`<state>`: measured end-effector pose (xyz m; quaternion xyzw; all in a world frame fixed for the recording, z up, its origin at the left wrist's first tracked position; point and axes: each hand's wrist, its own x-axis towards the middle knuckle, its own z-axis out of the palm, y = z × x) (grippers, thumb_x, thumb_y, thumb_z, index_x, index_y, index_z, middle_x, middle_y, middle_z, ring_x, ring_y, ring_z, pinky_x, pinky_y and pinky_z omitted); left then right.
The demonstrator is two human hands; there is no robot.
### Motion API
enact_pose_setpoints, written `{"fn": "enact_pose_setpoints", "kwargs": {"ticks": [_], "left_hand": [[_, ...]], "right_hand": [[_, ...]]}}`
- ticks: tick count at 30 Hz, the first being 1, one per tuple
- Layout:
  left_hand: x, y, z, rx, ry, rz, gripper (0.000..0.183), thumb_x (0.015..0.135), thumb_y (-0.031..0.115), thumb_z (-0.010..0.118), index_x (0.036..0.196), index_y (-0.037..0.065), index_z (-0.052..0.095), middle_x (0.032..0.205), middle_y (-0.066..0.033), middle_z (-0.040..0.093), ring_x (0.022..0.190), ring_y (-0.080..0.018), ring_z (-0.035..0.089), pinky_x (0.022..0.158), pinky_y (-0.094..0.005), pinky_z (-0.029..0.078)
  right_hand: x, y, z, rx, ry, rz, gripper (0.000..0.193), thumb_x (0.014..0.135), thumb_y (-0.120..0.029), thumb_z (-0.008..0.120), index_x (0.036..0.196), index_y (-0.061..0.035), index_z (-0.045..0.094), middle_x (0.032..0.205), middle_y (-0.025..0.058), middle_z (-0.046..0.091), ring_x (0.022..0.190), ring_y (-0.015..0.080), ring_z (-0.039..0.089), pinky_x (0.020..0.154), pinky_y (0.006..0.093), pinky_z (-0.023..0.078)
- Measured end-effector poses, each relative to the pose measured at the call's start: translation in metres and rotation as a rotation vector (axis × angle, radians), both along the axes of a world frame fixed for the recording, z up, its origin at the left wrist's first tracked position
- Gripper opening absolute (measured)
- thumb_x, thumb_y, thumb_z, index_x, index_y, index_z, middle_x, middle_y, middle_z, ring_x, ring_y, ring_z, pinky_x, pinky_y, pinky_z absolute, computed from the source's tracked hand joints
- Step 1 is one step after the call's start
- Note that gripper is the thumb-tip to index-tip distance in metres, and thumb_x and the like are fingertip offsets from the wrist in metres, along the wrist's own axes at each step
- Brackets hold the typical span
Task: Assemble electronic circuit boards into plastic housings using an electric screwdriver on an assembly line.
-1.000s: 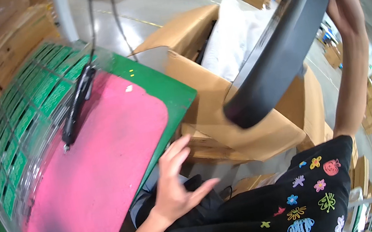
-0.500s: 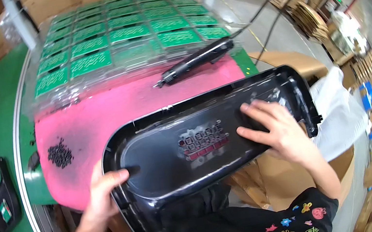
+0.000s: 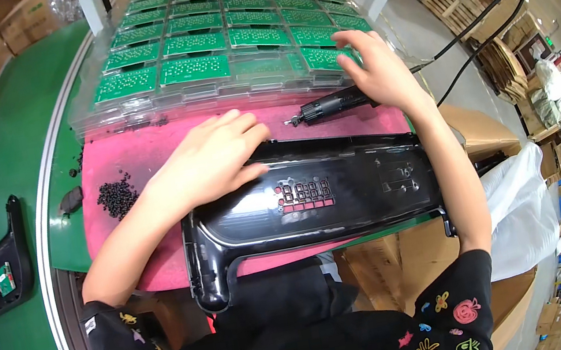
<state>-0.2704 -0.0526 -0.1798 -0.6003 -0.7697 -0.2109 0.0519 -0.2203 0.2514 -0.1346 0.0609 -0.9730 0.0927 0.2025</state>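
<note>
A black plastic housing [image 3: 251, 221] lies inner side up on the pink mat in front of me, with a small grid of windows at its middle. My left hand [image 3: 218, 156] lies over its far left edge, fingers stretched out and thumb along the inner face. Farther off, my right hand [image 3: 383, 76] reaches over a black electric screwdriver [image 3: 335, 104], fingers apart. Its fingertips are at a green circuit board [image 3: 322, 58] in the front right of a clear plastic tray [image 3: 209, 105]; whether they touch it I cannot tell.
Small black screws [image 3: 118, 195] lie heaped on the pink mat [image 3: 143, 150], left of my forearm. Another black housing [image 3: 4, 277] with a green board rests on the green surface at far left. Cardboard boxes [image 3: 367, 272] and white plastic wrap [image 3: 515, 202] are at the right.
The housing has come down from my hands onto the mat. My left hand has moved onto its far edge, and my right hand has left it and gone forward to the boards.
</note>
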Motion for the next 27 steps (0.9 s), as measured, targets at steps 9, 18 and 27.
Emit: {"fn": "enact_pose_setpoints", "kwargs": {"ticks": [9,18,27], "left_hand": [[-0.006,-0.002,-0.026,0.145,0.051,0.085,0.019,0.084,0.017,0.069,0.086,0.003,0.056,0.088,-0.0111,0.055,0.085,-0.0329,0.058,0.074,-0.0430,0.047],[-0.004,-0.010,-0.020,0.132,-0.056,0.146,0.020,0.083,0.013,0.070,0.088,0.002,0.054,0.100,-0.0136,0.052,0.092,-0.0341,0.055,0.081,-0.0428,0.047],[0.016,-0.023,0.007,0.337,-1.207,-0.018,0.053,0.089,0.025,0.071,0.131,-0.001,0.053,0.106,-0.0098,0.065,0.096,-0.0125,0.060,0.070,-0.0246,0.053]], "right_hand": [[-0.054,0.041,-0.026,0.005,-0.279,-0.117,0.032,0.097,-0.018,0.050,0.124,-0.0039,0.059,0.121,0.0194,0.063,0.116,0.0401,0.053,0.103,0.0467,0.040],[-0.026,0.022,-0.009,0.212,0.155,-0.031,0.013,0.090,-0.013,0.062,0.097,-0.0099,0.072,0.101,0.0024,0.064,0.102,0.0268,0.055,0.090,0.0393,0.040],[0.037,-0.103,0.012,0.383,0.757,0.552,0.033,0.052,-0.015,0.070,0.085,-0.0130,0.072,0.092,-0.0011,0.065,0.084,0.0201,0.054,0.076,0.0366,0.040]]}}
